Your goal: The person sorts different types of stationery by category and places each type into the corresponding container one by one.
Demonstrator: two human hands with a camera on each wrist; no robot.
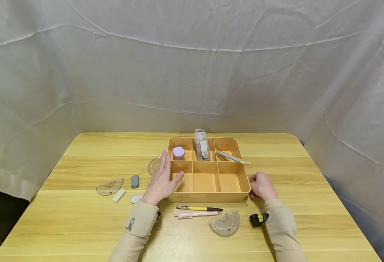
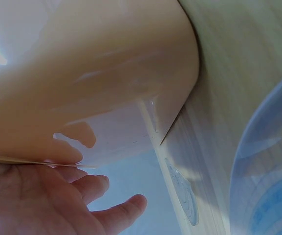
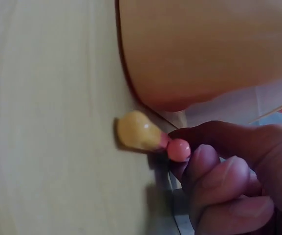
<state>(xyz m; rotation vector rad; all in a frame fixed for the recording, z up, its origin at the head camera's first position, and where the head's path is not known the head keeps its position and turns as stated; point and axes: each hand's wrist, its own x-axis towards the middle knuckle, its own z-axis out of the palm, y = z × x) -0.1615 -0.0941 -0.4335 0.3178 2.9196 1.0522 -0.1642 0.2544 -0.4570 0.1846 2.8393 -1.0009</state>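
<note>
An orange organizer box [image 1: 185, 197] with six compartments stands on the table. My left hand [image 1: 160, 183] rests along its left wall with straight fingers, the thumb over the near-left compartment; in the left wrist view the fingers reach past the rim. At the box's right side, my right hand [image 1: 262, 185] has curled fingers pinching a small yellow-and-pink piece [image 3: 140, 131] with rounded ends, low beside the wall. Most of it is hidden by the fingers. The back compartments hold a lilac-lidded jar [image 1: 178, 152], a clear plastic case [image 1: 202, 145] and slim blue and orange pencils [image 1: 232, 157].
A yellow-and-black pen [image 1: 198, 208], a pink pen [image 1: 196, 214] and a clear protractor [image 1: 225, 223] lie before the box. Left of it are another protractor [image 1: 110, 187], a grey oval piece [image 1: 134, 181] and a white eraser [image 1: 119, 195]. Grey cloth [image 1: 192, 72] hangs behind.
</note>
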